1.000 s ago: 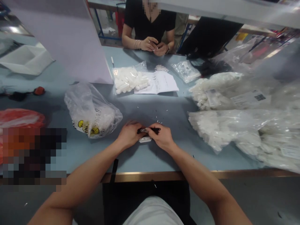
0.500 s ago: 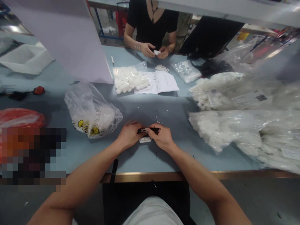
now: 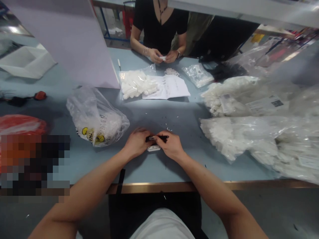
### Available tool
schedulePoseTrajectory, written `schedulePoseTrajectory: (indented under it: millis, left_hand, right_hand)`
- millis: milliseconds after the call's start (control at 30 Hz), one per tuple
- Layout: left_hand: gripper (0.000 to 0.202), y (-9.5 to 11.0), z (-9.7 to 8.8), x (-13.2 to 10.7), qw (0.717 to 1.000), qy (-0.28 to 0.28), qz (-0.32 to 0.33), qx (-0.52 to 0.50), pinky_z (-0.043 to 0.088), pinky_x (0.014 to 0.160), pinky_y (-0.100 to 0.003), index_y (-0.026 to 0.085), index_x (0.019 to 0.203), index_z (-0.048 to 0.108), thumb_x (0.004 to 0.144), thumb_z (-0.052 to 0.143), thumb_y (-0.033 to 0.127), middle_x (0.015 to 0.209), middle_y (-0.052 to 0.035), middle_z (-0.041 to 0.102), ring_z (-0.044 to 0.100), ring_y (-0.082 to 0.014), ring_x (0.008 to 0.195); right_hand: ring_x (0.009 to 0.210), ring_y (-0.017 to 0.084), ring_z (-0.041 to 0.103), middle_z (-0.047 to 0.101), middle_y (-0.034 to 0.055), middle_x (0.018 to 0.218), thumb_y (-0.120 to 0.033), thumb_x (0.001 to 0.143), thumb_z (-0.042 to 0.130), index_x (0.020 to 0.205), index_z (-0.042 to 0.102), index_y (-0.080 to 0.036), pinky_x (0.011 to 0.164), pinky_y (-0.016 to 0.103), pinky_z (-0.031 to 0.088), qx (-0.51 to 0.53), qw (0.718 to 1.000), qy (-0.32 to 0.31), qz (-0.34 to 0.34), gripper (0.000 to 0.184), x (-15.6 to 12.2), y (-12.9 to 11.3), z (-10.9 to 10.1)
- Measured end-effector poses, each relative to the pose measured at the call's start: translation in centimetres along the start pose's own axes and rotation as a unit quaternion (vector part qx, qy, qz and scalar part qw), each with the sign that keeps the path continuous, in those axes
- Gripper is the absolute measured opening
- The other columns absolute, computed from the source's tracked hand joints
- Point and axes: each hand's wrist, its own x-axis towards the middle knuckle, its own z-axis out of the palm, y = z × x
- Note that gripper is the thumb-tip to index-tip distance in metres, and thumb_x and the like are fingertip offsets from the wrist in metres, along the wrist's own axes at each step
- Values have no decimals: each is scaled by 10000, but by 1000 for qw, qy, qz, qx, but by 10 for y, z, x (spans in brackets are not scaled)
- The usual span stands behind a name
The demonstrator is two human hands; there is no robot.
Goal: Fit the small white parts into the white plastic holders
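Note:
In the middle of the table, my left hand (image 3: 138, 142) and my right hand (image 3: 172, 143) are closed on the two ends of a small black elongated piece (image 3: 163, 137). A pale detail shows near its left end; its exact kind is too small to make out. Just below it, between my hands, is a small white plastic block with rows of dark holes (image 3: 154, 148). Whether my hidden fingertips touch this block I cannot tell. A few tiny white bits (image 3: 168, 129) lie on the table beyond my right hand.
A clear bag of white parts (image 3: 99, 122) stands to the left. Large bags of white parts (image 3: 239, 132) fill the right. Ahead lie a bag of white pieces (image 3: 136, 84) and a paper sheet (image 3: 174, 88). Opposite, a person's hands (image 3: 163, 57) hold a small white piece.
My hands and the black piece stay almost in place. Across the table, the other person's hands have lowered slightly and tilted their white piece.

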Motion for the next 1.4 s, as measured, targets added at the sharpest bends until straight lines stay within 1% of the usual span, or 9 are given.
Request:
schedulePoseTrajectory:
  millis: [167,300,600,900,1000,1067,1233,1300,1400]
  left_hand:
    - [151,3,-2,0,1000,-5,-8,8,420,826,-324,217,901,694,809,590,276,860,-39,666,586,-222,904]
    - [138,3,-3,0,1000,-8,-16,7,422,817,-318,218,879,692,802,597,281,861,-39,664,588,-218,896]
    - [193,2,-2,-1,1000,-9,-6,10,421,817,-327,226,926,702,831,588,349,853,-43,666,589,-221,889]
    - [163,2,-2,0,1000,-4,-9,1,430,818,-330,221,902,703,819,589,301,849,-40,661,589,-217,882]
    - [173,2,-3,0,1000,-6,-7,1,430,826,-341,224,917,699,818,597,323,860,-42,664,586,-224,889]
    - [167,3,-4,0,1000,-11,-12,3,430,831,-342,231,909,697,809,611,334,864,-39,664,585,-224,888]
    - [165,6,-7,0,999,-17,-36,-24,436,831,-331,253,920,701,772,648,305,898,-22,668,585,-218,911]
    - [182,7,-8,-1,998,-10,-49,-46,441,832,-319,258,936,699,766,652,301,938,-17,671,588,-214,934]
    - [196,8,-10,-1,995,10,-57,-81,451,832,-301,253,946,693,759,656,302,968,-12,673,589,-207,965]
  right_hand:
    - [698,147,620,705,3,773,-332,832,580,811,706,-241,668,255,449,-33,999,-4,-22,157,1,0,2]
    - [736,158,624,708,10,798,-326,839,572,820,703,-246,700,267,453,-42,999,-5,-25,154,0,-1,3]
    - [647,129,617,704,-1,744,-379,833,583,798,699,-225,637,234,445,-1,1000,5,-2,197,0,2,-1]
    - [668,131,617,691,2,751,-335,820,582,787,709,-232,641,237,445,-18,1000,-5,-5,167,0,-2,0]
    - [672,132,625,694,-1,744,-342,818,584,787,707,-233,645,235,459,10,1000,-4,-10,167,-1,-4,-5]
    - [665,132,634,701,3,748,-372,810,594,796,708,-229,633,231,475,55,998,15,-3,183,-2,-5,-12]
    - [570,134,637,699,19,684,-421,780,636,809,680,-198,556,228,498,171,979,90,61,229,-3,2,-32]
    - [536,131,631,691,16,651,-422,776,647,808,665,-190,543,229,499,186,973,114,76,235,-1,7,-36]
    - [516,128,626,685,13,633,-428,783,642,809,662,-184,540,231,497,169,972,142,79,247,1,15,-39]
